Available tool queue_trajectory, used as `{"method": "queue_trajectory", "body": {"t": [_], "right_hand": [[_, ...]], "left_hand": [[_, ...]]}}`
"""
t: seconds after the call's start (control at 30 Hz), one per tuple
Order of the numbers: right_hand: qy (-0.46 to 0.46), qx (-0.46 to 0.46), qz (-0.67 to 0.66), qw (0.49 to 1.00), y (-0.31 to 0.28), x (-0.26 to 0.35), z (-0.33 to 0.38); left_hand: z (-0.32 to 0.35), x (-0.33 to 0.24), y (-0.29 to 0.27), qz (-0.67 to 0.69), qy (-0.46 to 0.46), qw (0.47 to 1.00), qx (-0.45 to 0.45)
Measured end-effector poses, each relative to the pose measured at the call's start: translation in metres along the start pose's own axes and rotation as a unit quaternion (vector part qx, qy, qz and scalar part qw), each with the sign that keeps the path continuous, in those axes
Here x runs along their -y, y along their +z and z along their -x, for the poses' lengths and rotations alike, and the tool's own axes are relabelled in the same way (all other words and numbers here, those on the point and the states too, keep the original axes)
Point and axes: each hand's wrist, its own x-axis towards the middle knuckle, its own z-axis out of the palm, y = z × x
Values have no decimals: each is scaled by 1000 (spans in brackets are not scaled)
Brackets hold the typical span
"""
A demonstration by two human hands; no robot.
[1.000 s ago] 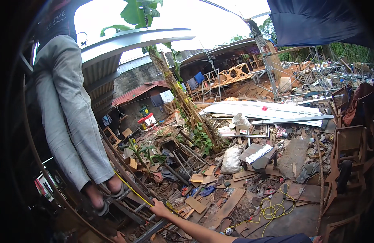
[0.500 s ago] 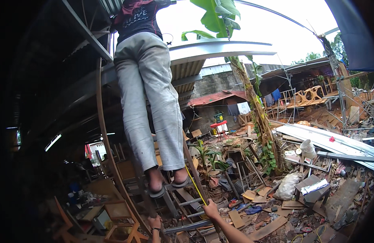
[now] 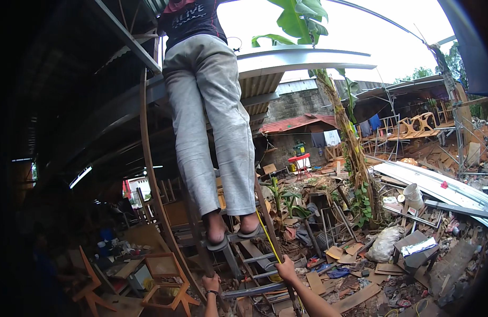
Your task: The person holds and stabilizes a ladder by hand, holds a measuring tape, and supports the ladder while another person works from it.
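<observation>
Ladder point(image 3: 254, 259) rails clasped: left hand point(image 3: 211, 283) grip closed left rail, right hand point(image 3: 286, 268) right rail.

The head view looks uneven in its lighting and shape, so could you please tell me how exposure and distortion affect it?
Head view: the sky is blown out white; the shed interior at left is deep in shadow; the ladder rails and roof edge bow from fisheye distortion; both hands, left and right, stay sharp.

You gripped a dark metal ladder point(image 3: 244, 264) beside a yellow tape point(image 3: 267, 240). Above you: light grey trousers point(image 3: 209, 121), black shirt point(image 3: 193, 18) with pale lettering, grey sandals point(image 3: 230, 239). A red table point(image 3: 299, 158) stood beyond.
</observation>
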Motion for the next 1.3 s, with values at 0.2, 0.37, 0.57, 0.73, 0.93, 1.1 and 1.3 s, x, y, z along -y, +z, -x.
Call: {"method": "queue_trajectory", "body": {"t": [0.2,0.37,0.57,0.73,0.93,1.1,1.3], "right_hand": [[-2,-23,18,1000,4,-1,3],[11,-29,9,999,-10,-1,6],[3,-14,-23,1000,12,-6,-2],[-18,-28,-31,999,3,-4,-3],[-3,-17,-48,999,-1,1,0],[-7,-19,-50,999,1,-3,0],[-25,-32,-34,999,0,-4,1]], "left_hand": [[0,4,-5,-1,5,1000,8],[-4,7,8,14,8,999,34],[-23,33,-1,42,-50,998,-15],[-38,53,4,87,4,996,-2],[-18,23,7,11,9,1000,-1],[-21,32,4,-29,-1,1000,8],[-20,31,6,6,14,1000,1]]}}
